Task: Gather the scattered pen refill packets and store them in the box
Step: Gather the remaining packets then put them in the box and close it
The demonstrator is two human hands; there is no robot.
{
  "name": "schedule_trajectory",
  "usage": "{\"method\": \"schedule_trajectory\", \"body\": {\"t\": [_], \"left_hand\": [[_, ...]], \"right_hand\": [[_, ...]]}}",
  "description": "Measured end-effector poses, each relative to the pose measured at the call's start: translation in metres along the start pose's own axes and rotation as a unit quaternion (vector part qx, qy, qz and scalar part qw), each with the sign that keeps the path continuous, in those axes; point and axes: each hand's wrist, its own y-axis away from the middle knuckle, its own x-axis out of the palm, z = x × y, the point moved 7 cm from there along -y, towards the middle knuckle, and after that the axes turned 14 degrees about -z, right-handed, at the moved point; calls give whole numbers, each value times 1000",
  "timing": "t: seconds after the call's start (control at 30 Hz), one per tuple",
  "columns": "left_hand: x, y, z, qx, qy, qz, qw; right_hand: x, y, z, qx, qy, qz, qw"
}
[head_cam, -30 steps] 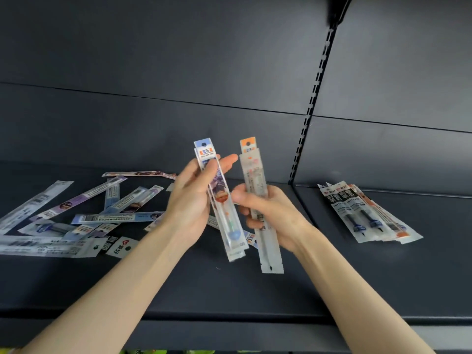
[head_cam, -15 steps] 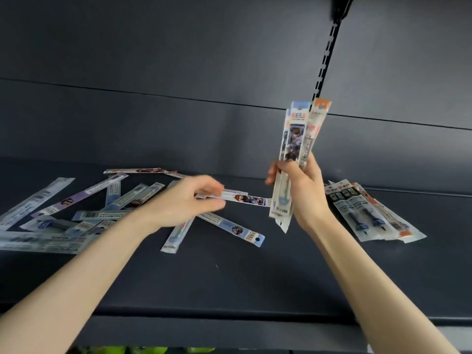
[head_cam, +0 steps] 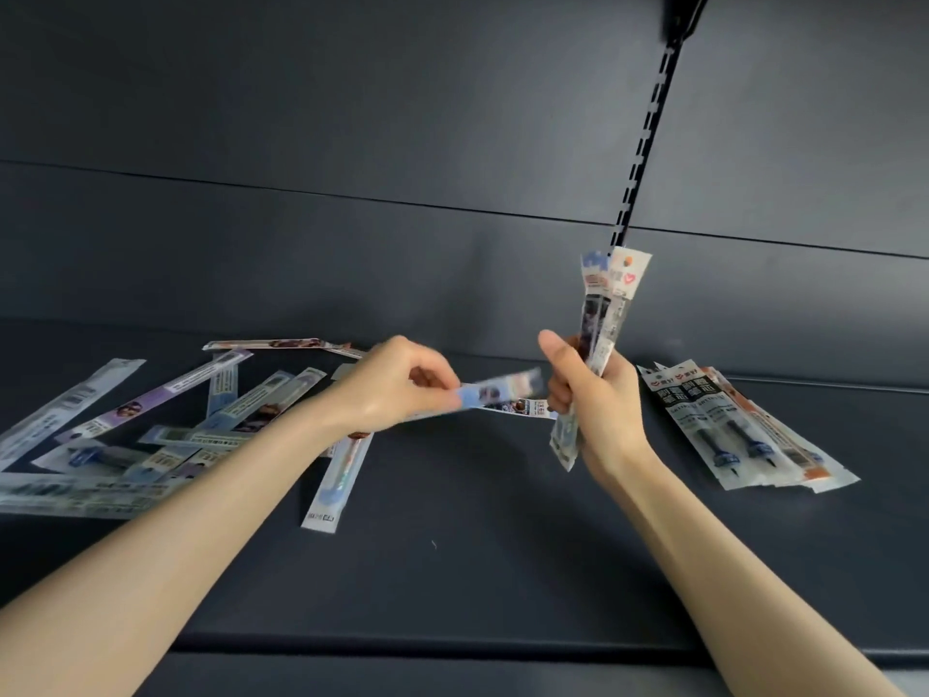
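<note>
Pen refill packets [head_cam: 166, 430], long clear plastic sleeves with printed labels, lay scattered and overlapping on the left part of the dark grey metal shelf [head_cam: 477, 545], from its left edge toward the back edge. The left hand [head_cam: 387, 384] hovered above the middle of the shelf, thumb and curled fingers pinching one end of a blue-ended packet [head_cam: 502, 389], which stuck out level toward the right hand and was blurred. The right hand [head_cam: 598, 410] was curled round a bundle of packets [head_cam: 603, 314] held nearly upright, thumb raised, the tops fanned slightly above the fist and the lower ends poking out below. Another printed packet [head_cam: 523, 407] showed just below the pinched one; whether it lay on the shelf could not be told. A single packet with a blue tip [head_cam: 337, 475] lay under the left wrist, pointing toward the front edge. Toward the right edge lay a fanned stack of packets with black-printed headers [head_cam: 729, 425]. Behind rose the dark back panel [head_cam: 352, 143] with a slotted upright [head_cam: 648, 118].
</note>
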Motion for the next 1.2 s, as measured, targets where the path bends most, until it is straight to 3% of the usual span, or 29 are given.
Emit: {"method": "schedule_trajectory", "body": {"t": [0.13,0.27,0.33,0.4,0.5,0.6,0.77,0.93,1.1,1.2], "left_hand": [[-10,-3,-9,-70,183,-89,977],[3,5,-18,-77,211,-56,973],[-3,4,-10,-93,146,-34,984],[-20,2,9,-94,-30,-19,995],[-36,12,38,-120,-273,48,953],[-30,20,50,-119,-325,86,934],[-21,17,46,-122,-233,52,963],[-26,17,56,-154,-274,53,948],[-18,15,58,-183,-184,38,965],[-19,12,56,-185,-63,15,981]], "right_hand": [[11,5,-5,30,16,20,999],[34,11,-17,86,30,107,990],[37,7,-18,101,27,102,989],[36,0,-17,99,24,87,991],[36,-5,-7,36,48,80,995],[40,-6,-4,-26,78,80,993],[46,-2,-33,29,123,116,985],[46,-11,-29,53,82,130,987],[47,2,-37,81,70,174,979],[46,1,-33,87,34,159,983]]}}
